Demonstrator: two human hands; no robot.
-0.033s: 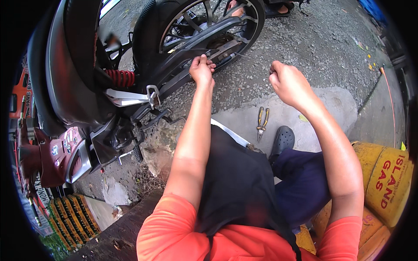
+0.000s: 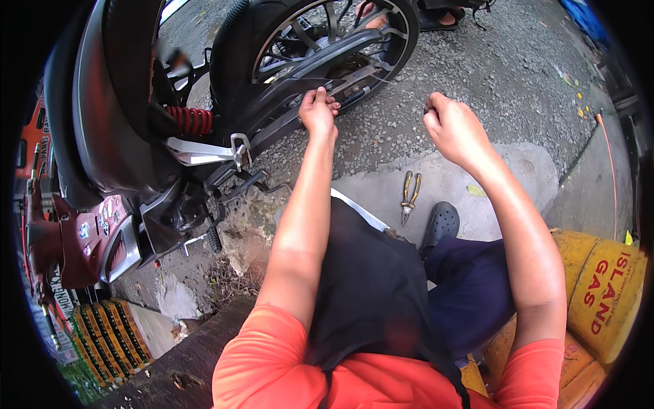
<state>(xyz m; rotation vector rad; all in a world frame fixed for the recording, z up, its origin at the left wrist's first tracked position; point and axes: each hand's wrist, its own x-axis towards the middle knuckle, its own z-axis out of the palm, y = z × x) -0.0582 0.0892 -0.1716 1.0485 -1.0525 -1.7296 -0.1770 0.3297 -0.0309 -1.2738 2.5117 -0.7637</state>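
Note:
Beside the motorcycle's rear wheel [image 2: 332, 20], my left hand [image 2: 318, 112] is closed, thumb against curled fingers. It is at the black swingarm [image 2: 272, 129]; whether it touches it, I cannot tell, and anything in its grip is hidden. My right hand [image 2: 455, 129] is raised over the gravel to the right, also closed, its fingertips turned away from view. A thin pale wire-like piece [image 2: 383, 79] shows between the hands, near the wheel's rear edge; I cannot tell whether either hand holds it. Yellow-and-black pliers [image 2: 410, 194] lie on the concrete below.
A dark clog [image 2: 443, 225] is on my foot beside the pliers. Yellow gas cylinders [image 2: 599, 279] stand at my right. The motorcycle's footrest [image 2: 204, 151] and red spring [image 2: 191, 120] are at the left. Another person's hand [image 2: 371, 15] shows behind the wheel.
The view has shifted slightly. Both hands keep nearly the same pose and place, still closed.

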